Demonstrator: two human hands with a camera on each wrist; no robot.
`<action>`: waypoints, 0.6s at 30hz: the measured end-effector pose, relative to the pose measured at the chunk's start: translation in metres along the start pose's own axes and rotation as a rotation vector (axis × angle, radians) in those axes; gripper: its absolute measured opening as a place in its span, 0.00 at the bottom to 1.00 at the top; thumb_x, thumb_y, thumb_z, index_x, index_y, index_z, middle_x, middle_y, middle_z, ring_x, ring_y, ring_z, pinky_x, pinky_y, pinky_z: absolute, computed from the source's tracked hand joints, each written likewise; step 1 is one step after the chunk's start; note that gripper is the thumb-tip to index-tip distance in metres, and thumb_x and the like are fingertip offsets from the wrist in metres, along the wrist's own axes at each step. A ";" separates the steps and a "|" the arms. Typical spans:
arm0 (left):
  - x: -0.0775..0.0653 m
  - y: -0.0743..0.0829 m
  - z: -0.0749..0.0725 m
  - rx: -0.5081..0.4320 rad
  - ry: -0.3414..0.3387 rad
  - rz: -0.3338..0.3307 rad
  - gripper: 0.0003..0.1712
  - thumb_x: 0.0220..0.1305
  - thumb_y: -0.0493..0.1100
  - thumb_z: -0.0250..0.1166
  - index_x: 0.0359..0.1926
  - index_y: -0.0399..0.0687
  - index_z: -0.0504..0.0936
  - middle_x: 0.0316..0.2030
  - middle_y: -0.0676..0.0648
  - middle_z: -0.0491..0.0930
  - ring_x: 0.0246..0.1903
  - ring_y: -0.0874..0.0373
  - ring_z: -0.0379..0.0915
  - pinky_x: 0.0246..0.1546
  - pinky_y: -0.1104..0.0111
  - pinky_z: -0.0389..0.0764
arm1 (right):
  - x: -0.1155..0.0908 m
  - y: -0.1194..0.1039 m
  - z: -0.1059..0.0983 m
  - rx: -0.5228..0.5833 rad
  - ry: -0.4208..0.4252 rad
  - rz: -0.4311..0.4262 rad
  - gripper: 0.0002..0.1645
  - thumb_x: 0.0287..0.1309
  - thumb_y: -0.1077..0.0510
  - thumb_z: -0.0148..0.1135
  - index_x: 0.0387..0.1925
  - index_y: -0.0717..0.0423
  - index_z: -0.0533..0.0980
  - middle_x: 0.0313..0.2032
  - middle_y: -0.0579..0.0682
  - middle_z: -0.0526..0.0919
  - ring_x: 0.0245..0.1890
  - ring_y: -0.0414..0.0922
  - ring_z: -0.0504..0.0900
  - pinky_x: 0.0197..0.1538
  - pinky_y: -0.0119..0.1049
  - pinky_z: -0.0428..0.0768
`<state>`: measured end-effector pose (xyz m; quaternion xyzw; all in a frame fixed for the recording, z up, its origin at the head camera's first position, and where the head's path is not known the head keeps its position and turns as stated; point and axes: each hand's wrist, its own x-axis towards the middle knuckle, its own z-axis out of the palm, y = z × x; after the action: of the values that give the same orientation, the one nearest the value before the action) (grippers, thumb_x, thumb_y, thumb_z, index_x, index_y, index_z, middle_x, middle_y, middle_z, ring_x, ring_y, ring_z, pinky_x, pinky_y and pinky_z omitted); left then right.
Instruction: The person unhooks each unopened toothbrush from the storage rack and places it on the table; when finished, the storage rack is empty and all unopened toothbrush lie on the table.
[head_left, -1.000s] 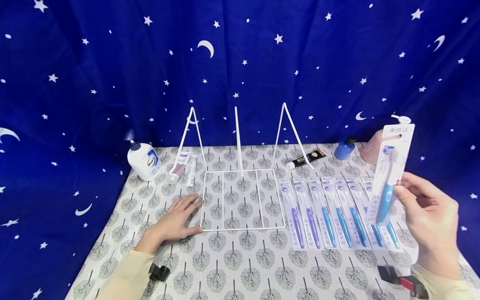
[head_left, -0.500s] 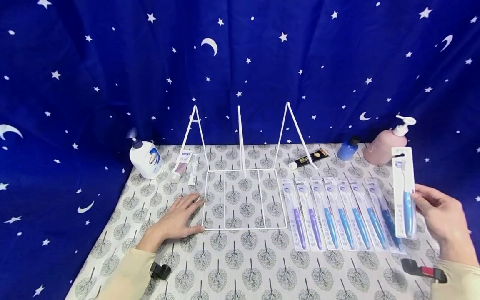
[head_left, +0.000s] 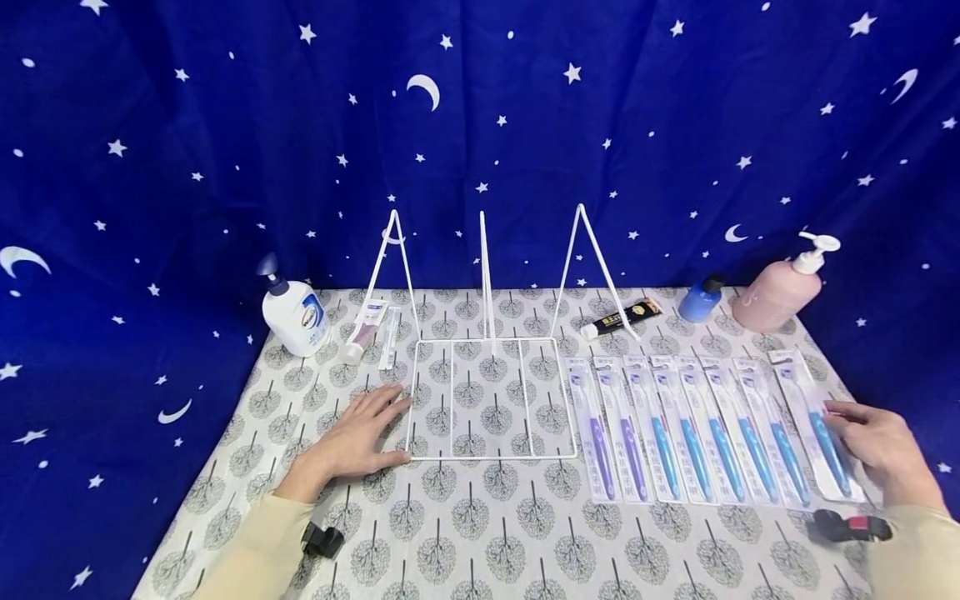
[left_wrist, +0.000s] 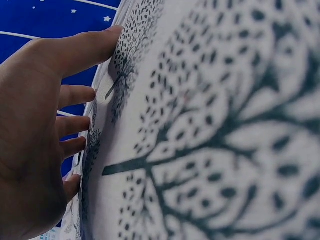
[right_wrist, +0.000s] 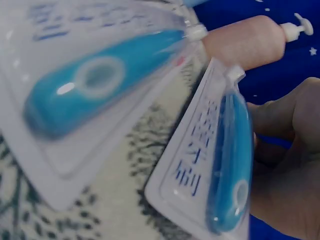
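At the right end of the row, my right hand (head_left: 877, 450) pinches the edge of a packaged blue toothbrush (head_left: 816, 425). In the right wrist view this toothbrush pack (right_wrist: 212, 165) stands tilted on its edge, with the hand (right_wrist: 290, 160) behind it. To its left lie several more packaged toothbrushes with blue handles (head_left: 757, 454) and two with purple handles (head_left: 602, 458). My left hand (head_left: 358, 437) rests spread on the patterned cloth, thumb and fingertips right at the left side of a white wire rack (head_left: 491, 457). In the left wrist view its fingers (left_wrist: 75, 95) are loosely extended.
At the back left stand a white pump bottle (head_left: 297, 321), a toothpaste tube (head_left: 366, 331) and a slim packet (head_left: 389, 337). Back right holds a black toothpaste tube (head_left: 622, 317), a blue bottle (head_left: 701, 301) and a pink pump bottle (head_left: 777, 293). A starry blue curtain (head_left: 480, 142) hangs behind.
My right hand has lowered the packaged blue toothbrush from above the row down to the cloth at its right end. The left hand has stayed at the rack.
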<state>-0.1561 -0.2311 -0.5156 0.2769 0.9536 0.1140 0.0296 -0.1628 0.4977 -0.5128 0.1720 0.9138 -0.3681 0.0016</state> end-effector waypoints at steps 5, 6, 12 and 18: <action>0.000 0.001 0.001 -0.003 -0.001 -0.010 0.50 0.49 0.71 0.58 0.69 0.54 0.54 0.70 0.44 0.48 0.69 0.46 0.43 0.66 0.46 0.46 | 0.004 -0.009 0.001 -0.238 0.035 -0.004 0.27 0.56 0.55 0.54 0.51 0.73 0.69 0.31 0.65 0.80 0.27 0.51 0.75 0.28 0.40 0.73; -0.001 0.001 0.001 -0.002 0.000 -0.011 0.50 0.50 0.71 0.58 0.69 0.54 0.55 0.70 0.44 0.48 0.69 0.46 0.43 0.66 0.46 0.46 | 0.005 -0.010 0.001 -0.275 0.043 -0.004 0.26 0.56 0.55 0.54 0.50 0.72 0.70 0.37 0.70 0.78 0.31 0.57 0.75 0.32 0.45 0.72; -0.003 0.003 0.002 0.000 0.014 0.004 0.50 0.49 0.70 0.59 0.68 0.53 0.56 0.70 0.43 0.49 0.68 0.45 0.45 0.66 0.45 0.48 | -0.001 -0.015 0.002 -0.420 0.038 0.037 0.22 0.57 0.54 0.53 0.46 0.67 0.74 0.52 0.75 0.66 0.44 0.73 0.65 0.42 0.61 0.66; -0.003 0.002 0.004 0.011 0.020 0.013 0.50 0.50 0.71 0.58 0.69 0.53 0.55 0.70 0.44 0.48 0.68 0.45 0.44 0.66 0.45 0.48 | -0.003 -0.019 0.001 -0.429 0.026 0.110 0.22 0.55 0.52 0.55 0.45 0.65 0.75 0.51 0.75 0.67 0.42 0.73 0.64 0.37 0.62 0.65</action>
<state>-0.1524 -0.2304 -0.5191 0.2819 0.9527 0.1119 0.0176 -0.1663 0.4837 -0.5008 0.2222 0.9603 -0.1621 0.0464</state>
